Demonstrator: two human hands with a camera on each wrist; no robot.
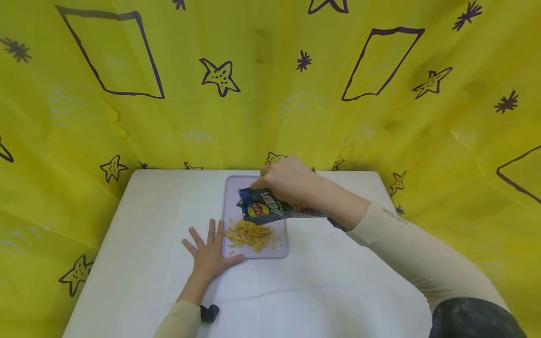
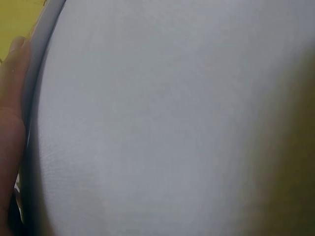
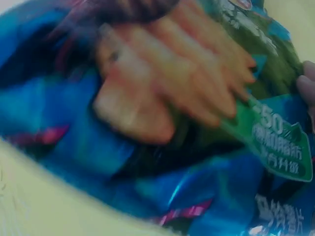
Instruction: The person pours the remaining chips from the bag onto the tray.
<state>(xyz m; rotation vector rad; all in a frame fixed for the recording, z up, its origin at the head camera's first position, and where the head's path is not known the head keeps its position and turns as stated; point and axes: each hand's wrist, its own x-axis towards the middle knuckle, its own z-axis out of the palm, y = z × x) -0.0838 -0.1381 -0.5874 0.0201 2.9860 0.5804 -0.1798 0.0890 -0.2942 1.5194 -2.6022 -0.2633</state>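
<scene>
My right hand [image 1: 291, 178] grips a dark blue chip bag [image 1: 270, 209] from above, holding it aslant over the tray with its end toward the left. Printed crisps and a green label show on the bag [image 3: 197, 196], blurred, in the right wrist view. Under it, a pile of yellow chip pieces [image 1: 249, 234] lies on a pale purple tray [image 1: 281, 251]. My left hand [image 1: 210, 258] is spread with straight fingers at the tray's left side, thumb along its near left corner. The left wrist view catches that hand [image 2: 11, 113] at its left edge.
A white-covered table [image 1: 338, 291] bears the tray. Yellow cloth [image 1: 262, 117] with drawn stars and outlined shapes hangs behind and at both sides. A black rounded object [image 1: 475, 319] sits at the lower right, and a small black piece [image 1: 209, 313] by my left wrist.
</scene>
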